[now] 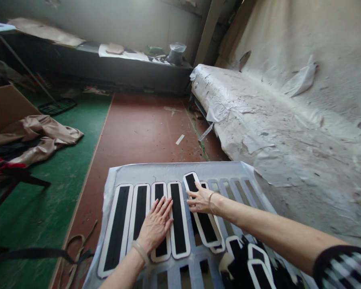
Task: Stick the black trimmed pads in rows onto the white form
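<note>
The left hand (155, 220) lies flat, fingers a little spread, across black strips (118, 228) with white borders, lined up on a pale board (135, 170). The right hand (201, 198) touches a slanted strip (209, 230) overlapping another; whether it grips, I cannot tell. A heap of strips (260, 273) crowds the near right, beside a sheet-covered bench (243, 116); brown cloth (48, 132) lies far left.
</note>
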Tool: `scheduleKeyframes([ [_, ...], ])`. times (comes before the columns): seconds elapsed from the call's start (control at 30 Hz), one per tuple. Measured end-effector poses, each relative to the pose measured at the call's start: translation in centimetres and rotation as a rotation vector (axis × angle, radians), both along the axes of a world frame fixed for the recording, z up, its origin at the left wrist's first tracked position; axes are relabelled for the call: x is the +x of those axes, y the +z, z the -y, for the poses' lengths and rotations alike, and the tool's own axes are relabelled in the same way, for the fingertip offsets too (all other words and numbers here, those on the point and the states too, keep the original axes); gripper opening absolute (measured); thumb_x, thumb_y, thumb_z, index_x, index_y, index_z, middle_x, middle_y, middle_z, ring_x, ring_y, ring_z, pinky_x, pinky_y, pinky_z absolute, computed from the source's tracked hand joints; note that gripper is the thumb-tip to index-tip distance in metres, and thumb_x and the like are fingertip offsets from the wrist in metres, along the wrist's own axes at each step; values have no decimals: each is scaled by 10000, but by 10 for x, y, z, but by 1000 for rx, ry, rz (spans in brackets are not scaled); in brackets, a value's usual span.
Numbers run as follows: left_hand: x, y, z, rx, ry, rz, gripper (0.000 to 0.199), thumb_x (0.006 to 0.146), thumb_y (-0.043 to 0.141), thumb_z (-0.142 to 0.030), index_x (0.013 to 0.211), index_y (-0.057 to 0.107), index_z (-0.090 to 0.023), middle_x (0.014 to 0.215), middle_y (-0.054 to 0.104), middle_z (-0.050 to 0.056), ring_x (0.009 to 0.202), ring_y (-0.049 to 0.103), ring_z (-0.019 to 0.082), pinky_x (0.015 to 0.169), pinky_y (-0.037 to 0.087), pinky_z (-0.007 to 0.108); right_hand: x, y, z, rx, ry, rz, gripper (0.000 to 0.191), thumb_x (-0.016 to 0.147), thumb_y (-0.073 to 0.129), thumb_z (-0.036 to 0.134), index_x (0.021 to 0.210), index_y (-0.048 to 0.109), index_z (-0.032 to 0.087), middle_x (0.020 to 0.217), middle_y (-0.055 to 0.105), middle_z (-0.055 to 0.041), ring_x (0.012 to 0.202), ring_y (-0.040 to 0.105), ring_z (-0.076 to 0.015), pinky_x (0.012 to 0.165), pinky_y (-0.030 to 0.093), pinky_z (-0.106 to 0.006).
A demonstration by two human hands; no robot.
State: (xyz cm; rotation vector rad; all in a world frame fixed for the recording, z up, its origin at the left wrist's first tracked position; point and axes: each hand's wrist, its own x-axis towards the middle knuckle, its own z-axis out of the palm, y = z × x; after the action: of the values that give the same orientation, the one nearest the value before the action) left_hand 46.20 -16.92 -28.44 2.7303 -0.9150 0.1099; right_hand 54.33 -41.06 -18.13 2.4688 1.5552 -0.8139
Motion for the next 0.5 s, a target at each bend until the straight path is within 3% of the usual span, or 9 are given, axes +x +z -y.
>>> scheduleKeyframes([
  [0.1, 0, -1, 0, -3, 2, 14, 585, 957, 394, -367, 1484, 196, -208, 1532, 276, 19, 1410, 224, 225, 1119, 323, 446, -12, -6, 1, 47, -74, -9, 298, 791, 646, 129, 1023, 631, 315, 1280, 590, -4, 1336, 364, -240, 1011, 369, -514],
  [0.17, 0, -2, 0, -12, 5, 25, 594, 956, 400, -368, 1487, 180, -217, 1531, 281, 14, 1408, 231, 222, 1118, 325, 440, -23, -13, 3, 74, -197, 25, 420, 800, 608, 106, 1155, 583, 330, 1378, 517, -22, 1345, 358, -256, 1030, 370, -523],
  [0.23, 1, -1, 0, -16, 4, 35, 598, 955, 404, -371, 1488, 176, -223, 1528, 289, 10, 1406, 237, 220, 1114, 330, 434, -38, -21, 4, 95, -390, 108, 542, 818, 493, 35, 1288, 495, 303, 1456, 426, -57, 1363, 333, -256, 1067, 348, -515],
  [0.33, 2, -1, 0, -5, 2, 39, 586, 958, 397, -384, 1484, 195, -224, 1530, 286, 9, 1405, 243, 223, 1110, 336, 435, -67, -33, 2, 97, -764, 279, 610, 799, 336, -19, 1395, 360, 110, 1459, 388, -172, 1361, 336, -248, 1104, 334, -445],
  [0.4, 2, 0, 0, 10, -1, 39, 574, 961, 386, -391, 1480, 213, -219, 1530, 285, 10, 1404, 245, 225, 1109, 337, 437, -88, -42, -5, 85, -988, 359, 541, 828, 318, 49, 1365, 368, 12, 1393, 450, -219, 1316, 402, -252, 1089, 366, -402],
  [0.5, 2, 0, 1, 20, 3, 41, 571, 961, 386, -394, 1479, 222, -219, 1528, 290, 12, 1402, 253, 226, 1110, 335, 436, -112, -54, -20, 76, -1190, 405, 493, 878, 357, 222, 1311, 433, -2, 1333, 504, -225, 1246, 474, -281, 1047, 415, -398],
])
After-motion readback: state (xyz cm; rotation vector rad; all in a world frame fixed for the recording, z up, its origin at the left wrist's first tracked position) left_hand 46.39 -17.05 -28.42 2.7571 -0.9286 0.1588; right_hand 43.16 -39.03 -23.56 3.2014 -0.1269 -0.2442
